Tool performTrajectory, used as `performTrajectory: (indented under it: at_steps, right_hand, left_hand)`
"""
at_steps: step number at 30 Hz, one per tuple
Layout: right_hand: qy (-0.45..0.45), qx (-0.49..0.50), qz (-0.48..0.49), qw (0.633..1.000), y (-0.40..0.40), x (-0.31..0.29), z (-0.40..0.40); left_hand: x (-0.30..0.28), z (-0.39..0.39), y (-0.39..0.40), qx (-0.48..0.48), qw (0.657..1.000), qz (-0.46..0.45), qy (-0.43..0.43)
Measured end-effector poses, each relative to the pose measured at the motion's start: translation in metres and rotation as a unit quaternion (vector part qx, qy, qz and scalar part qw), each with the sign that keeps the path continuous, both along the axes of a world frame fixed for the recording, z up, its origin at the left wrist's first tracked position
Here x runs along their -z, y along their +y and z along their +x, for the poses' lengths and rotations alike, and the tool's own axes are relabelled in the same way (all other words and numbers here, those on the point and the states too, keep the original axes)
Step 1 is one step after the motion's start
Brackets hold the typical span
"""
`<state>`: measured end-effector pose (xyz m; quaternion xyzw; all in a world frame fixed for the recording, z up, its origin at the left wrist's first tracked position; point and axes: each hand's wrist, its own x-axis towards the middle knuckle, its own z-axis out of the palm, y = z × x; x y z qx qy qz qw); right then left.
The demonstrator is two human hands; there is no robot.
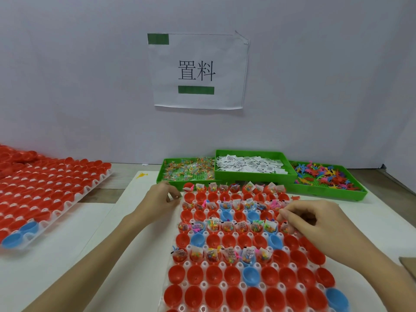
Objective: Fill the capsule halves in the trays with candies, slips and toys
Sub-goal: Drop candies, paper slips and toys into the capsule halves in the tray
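My left hand rests, fingers curled, at the far-left corner of the clear plastic tray of red and blue capsule halves mid-bench; my right hand pinches something small over its right side.

A white sheet is fixed to the wall above the green bins, and it carries the only legible writing: two large black characters, 置料, printed at its middle. Solid green bars sit at the sheet's upper left corner and just under the characters; nothing can be read on them. The slips in the middle green bin below the sheet bear small dark print, too tiny to make out.
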<state>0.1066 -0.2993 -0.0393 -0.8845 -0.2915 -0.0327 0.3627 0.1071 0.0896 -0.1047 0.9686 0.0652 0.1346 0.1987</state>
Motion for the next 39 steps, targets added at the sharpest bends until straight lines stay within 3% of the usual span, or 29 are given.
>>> performTrajectory:
  at_steps: [4,11,17,20,27,34,39]
  right_hand:
    - [0.008,0.002,0.002,1.000,0.002,-0.002,-0.002]
    - [0.008,0.012,0.001,1.000,0.000,-0.004,-0.004]
    - [0.008,0.020,-0.005,1.000,-0.001,-0.003,-0.002]
    - [0.005,0.021,-0.009,1.000,-0.001,-0.001,0.000]
    - [0.007,0.019,-0.019,1.000,-0.001,0.000,0.002]
    - [0.006,0.018,-0.019,1.000,-0.003,0.002,0.003]
    - [0.007,0.016,-0.018,1.000,-0.004,0.001,0.003]
  left_hand:
    - [0.004,-0.005,-0.005,-0.024,0.999,-0.022,-0.024]
    - [0.001,-0.013,-0.004,-0.090,0.982,-0.139,-0.091]
    - [-0.012,-0.014,-0.007,-0.069,0.960,-0.164,-0.215]
    - [-0.020,-0.012,-0.016,-0.028,0.961,-0.154,-0.227]
    - [-0.023,0.001,-0.019,0.019,0.982,-0.009,-0.186]
    - [-0.024,0.011,-0.020,0.019,0.984,-0.057,-0.169]
    - [-0.019,0.012,-0.025,0.021,0.988,-0.007,-0.152]
